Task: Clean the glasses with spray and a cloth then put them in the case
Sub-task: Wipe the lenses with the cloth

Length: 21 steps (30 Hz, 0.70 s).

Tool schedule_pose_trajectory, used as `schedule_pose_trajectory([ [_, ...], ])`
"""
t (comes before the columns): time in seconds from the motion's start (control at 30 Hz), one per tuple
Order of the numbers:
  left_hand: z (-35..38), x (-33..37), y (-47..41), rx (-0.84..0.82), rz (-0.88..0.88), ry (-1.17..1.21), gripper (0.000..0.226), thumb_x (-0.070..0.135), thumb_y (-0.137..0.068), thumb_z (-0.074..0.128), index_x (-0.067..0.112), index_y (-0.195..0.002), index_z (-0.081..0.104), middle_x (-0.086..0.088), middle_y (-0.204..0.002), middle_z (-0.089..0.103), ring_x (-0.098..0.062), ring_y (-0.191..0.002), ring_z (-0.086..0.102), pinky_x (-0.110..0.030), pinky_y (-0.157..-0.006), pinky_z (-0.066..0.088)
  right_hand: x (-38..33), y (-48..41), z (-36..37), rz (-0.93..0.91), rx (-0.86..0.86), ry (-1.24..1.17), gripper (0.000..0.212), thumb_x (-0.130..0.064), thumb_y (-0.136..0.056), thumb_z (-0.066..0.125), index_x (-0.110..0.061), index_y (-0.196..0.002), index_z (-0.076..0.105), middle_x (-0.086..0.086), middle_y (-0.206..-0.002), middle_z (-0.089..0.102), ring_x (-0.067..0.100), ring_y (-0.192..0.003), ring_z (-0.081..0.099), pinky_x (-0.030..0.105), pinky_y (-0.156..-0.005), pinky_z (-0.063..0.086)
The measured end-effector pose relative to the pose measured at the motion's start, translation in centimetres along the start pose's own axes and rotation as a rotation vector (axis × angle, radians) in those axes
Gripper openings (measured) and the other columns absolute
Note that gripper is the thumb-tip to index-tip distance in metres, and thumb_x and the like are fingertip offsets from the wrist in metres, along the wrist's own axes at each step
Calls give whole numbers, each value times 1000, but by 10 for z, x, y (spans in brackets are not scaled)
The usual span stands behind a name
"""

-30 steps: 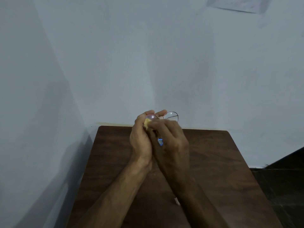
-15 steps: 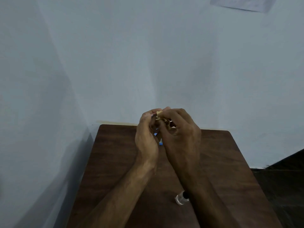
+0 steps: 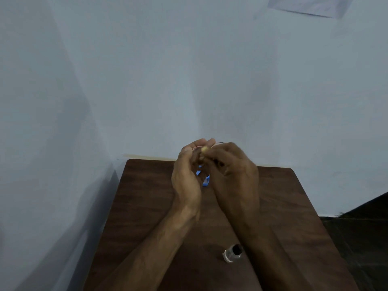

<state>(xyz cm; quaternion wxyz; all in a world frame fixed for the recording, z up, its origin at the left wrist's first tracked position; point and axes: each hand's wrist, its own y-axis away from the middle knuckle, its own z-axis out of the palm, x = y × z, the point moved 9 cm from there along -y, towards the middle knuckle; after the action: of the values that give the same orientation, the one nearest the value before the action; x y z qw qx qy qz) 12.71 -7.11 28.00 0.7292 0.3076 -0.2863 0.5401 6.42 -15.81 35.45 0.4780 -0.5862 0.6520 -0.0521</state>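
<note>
- left hand (image 3: 186, 177) grips glasses (image 3: 206, 181), held above the tabletop's (image 3: 147, 206) far edge
- right hand (image 3: 233, 175) pinches yellow cloth (image 3: 204, 149) against the frame; lenses hidden by fingers
- 2 blue temple tips hang between the palms
- spray bottle (image 3: 232, 254) sits near front edge, beside right forearm

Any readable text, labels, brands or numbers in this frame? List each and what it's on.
None readable.
Sheet on the wall, top right: too blurred to tell whether it bears any text.
Spray bottle on the table: no legible label.
Glasses and cloth: no print visible.
</note>
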Motion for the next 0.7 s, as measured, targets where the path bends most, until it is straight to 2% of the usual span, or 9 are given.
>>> schedule_pose_trajectory([
  [0.1, 0, 2, 2, 32, 9, 23, 36, 20, -110, 41, 4, -120, 73, -9, -114, 81, -22, -112, 76, -39, -98, 58, 6, -8, -7, 31, 79, -8, 13, -9, -93, 76, -20, -98, 81, -5, -98, 72, 13, -88, 70, 38, -72, 59],
  [0.23, 3, 7, -7, 15, -19, 75, 44, 20, -112, 33, -5, -133, 62, -20, -125, 76, -35, -125, 69, -37, -102, 56, -18, 9, 11, -77, -28, -32, 16, -12, -93, 78, -18, -107, 82, -5, -106, 74, 13, -97, 71, 36, -79, 59],
  [0.3, 4, 8, -6, 2, -13, 25, 44, 23, -113, 33, -1, -132, 64, -16, -125, 77, -32, -123, 71, -41, -105, 55, -4, 4, 3, -31, 36, -16, 15, -12, -94, 76, -19, -105, 81, -5, -105, 73, 14, -96, 70, 38, -77, 60],
  [0.37, 5, 7, -2, 4, 8, -3, 41, 22, -112, 37, 2, -128, 69, -9, -117, 80, -23, -112, 76, -37, -96, 59, 6, -6, -9, 23, 121, -5, 13, -9, -94, 76, -17, -103, 81, -4, -104, 71, 14, -93, 70, 39, -74, 60],
  [0.43, 3, 6, -2, 26, 11, 33, 39, 17, -112, 39, -1, -125, 70, -9, -111, 81, -17, -101, 78, -27, -82, 62, -7, -9, -5, -27, 86, -2, 12, -8, -94, 77, -15, -104, 80, -2, -106, 72, 15, -95, 69, 37, -77, 60],
  [0.47, 3, 6, -2, 20, 2, 51, 40, 15, -111, 37, -5, -127, 68, -14, -114, 80, -18, -101, 78, -25, -81, 62, -16, -5, 0, -69, 40, -4, 13, -9, -94, 77, -14, -106, 80, -2, -106, 73, 15, -96, 69, 35, -78, 60],
  [0.53, 4, 6, -3, 3, -13, 41, 42, 16, -111, 35, -6, -131, 65, -20, -122, 76, -24, -110, 77, -33, -95, 61, -19, 1, 4, -107, -8, 11, 12, -13, -96, 74, -15, -106, 80, -2, -106, 73, 15, -96, 69, 35, -79, 59],
  [0.6, 5, 3, -4, -14, -20, -21, 42, 21, -112, 35, 2, -130, 66, -14, -124, 77, -29, -120, 72, -47, -109, 54, 4, -4, -6, -34, 62, 51, 10, -11, -94, 75, -17, -100, 79, -3, -104, 72, 19, -92, 69, 40, -76, 58],
  [0.7, 2, 1, -1, 4, 11, -63, 39, 22, -112, 36, 7, -124, 71, -8, -119, 80, -27, -117, 74, -44, -98, 58, 18, -9, -18, 25, 147, 104, 11, -6, -92, 78, -16, -96, 79, -3, -103, 72, 20, -90, 69, 41, -73, 58],
])
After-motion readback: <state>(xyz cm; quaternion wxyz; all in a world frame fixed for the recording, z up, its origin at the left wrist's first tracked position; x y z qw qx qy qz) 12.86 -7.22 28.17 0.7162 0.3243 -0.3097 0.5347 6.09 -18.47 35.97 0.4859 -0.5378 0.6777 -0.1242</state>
